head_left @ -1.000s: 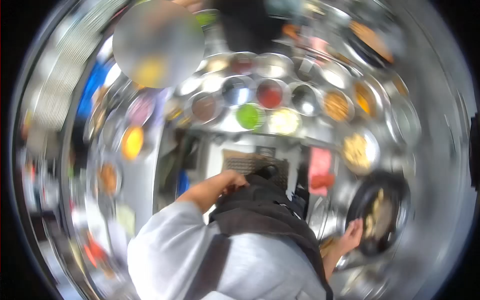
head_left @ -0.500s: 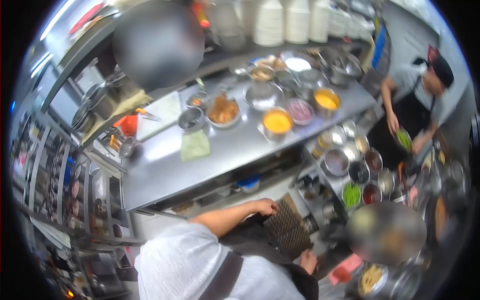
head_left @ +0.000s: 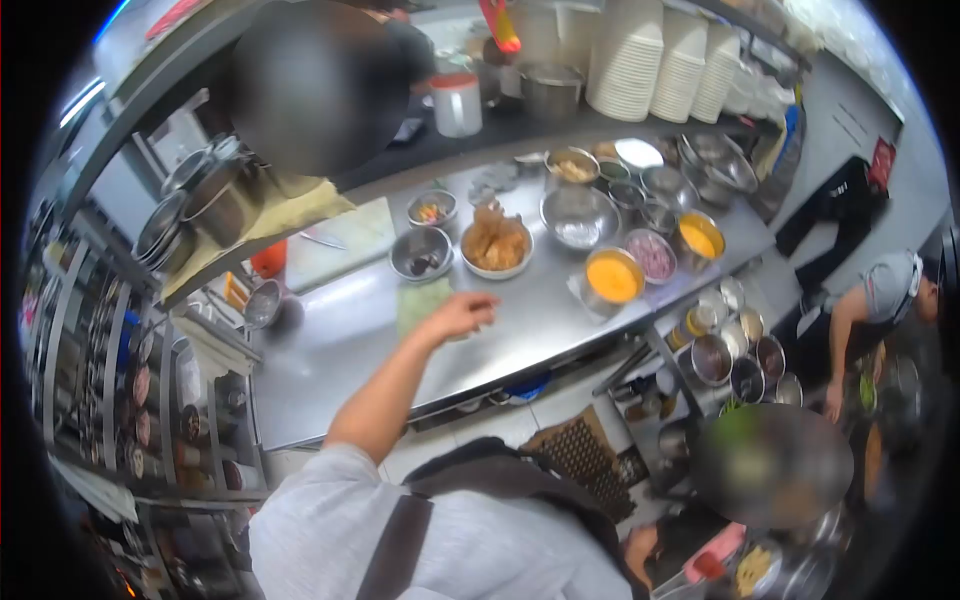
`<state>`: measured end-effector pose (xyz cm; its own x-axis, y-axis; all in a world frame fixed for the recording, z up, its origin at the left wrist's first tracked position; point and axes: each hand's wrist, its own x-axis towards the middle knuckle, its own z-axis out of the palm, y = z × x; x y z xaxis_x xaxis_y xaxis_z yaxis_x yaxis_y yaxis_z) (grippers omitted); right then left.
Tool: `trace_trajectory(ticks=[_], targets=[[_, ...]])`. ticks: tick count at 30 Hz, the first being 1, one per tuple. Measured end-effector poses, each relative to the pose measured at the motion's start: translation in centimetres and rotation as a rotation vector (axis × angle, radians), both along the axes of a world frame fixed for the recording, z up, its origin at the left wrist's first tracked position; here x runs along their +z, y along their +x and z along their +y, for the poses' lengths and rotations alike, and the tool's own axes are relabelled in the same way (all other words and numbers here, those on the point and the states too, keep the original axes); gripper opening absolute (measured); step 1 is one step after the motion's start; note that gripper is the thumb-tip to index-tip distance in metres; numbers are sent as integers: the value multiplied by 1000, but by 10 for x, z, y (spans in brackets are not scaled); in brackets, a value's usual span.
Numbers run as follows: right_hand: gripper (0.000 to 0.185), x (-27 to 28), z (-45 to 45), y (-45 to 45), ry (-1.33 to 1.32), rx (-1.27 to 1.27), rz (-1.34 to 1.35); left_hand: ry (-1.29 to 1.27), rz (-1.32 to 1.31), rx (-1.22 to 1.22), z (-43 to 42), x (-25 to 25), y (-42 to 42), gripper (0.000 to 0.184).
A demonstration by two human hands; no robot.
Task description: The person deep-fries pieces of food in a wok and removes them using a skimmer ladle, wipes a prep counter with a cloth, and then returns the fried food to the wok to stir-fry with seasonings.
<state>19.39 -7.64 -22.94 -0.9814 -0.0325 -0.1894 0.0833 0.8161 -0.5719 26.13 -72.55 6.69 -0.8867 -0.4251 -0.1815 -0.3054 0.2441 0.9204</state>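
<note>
My left hand reaches over the steel counter, fingers loosely apart and holding nothing. It is nearest to a folded pale green cloth. Beyond it stand a bowl of golden-brown fried food and a metal bowl with dark pieces. A small bowl of chopped colourful bits is behind those. My right hand is low beside my dark apron, near a pink tray; its fingers are mostly hidden.
Pots of yellow liquid and a bowl of chopped purple onion stand on the right. A knife lies on the white cutting board. A co-worker bends at the far right. A perforated mat covers the floor.
My left hand has moved from in front of my apron out over the counter, its fingers opening. My view has shifted, and the co-worker at right bends lower.
</note>
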Motion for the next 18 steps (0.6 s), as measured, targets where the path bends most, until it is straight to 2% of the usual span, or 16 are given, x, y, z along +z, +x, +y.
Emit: trace_trajectory(ticks=[1,2,3,4,5,6,9,12,13,14,15,16,17,18], targets=[[18,-23,-16,-5,4,5,-87,-9,-6,3,-11,4,0,36],[18,-45,-37,-8,-147,-57,-121,14,-24,-21,-17,6,1,36],[21,58,-111,3,-47,-110,-286,11,-40,-1,-24,12,-1,36],[22,7,-116,0,10,5,-211,2,-49,23,-30,16,-7,36],[25,65,-164,11,-47,-67,-351,8,-50,10,-34,16,-13,36],[27,67,-185,20,4,95,-165,3,-70,-5,-39,18,-20,36],[26,98,-233,37,-59,181,-211,-1,-73,-40,-50,25,-52,35],[25,99,-223,36,49,229,-254,-125,-14,-13,-63,16,-91,31],[23,86,-208,29,107,255,-281,-125,-22,-26,-68,8,-104,31],[22,69,-190,24,183,231,-264,-236,28,-37,-75,0,-119,29],[22,63,-174,15,267,140,-349,-347,81,-47,-83,-8,-136,27],[23,32,-145,2,245,13,-532,-402,66,-52,-92,-14,-154,24],[22,25,-128,-11,299,-35,-522,-403,59,-61,-101,-15,-172,24],[20,12,-112,-21,455,62,-363,-440,54,-57,-110,-15,-190,24]])
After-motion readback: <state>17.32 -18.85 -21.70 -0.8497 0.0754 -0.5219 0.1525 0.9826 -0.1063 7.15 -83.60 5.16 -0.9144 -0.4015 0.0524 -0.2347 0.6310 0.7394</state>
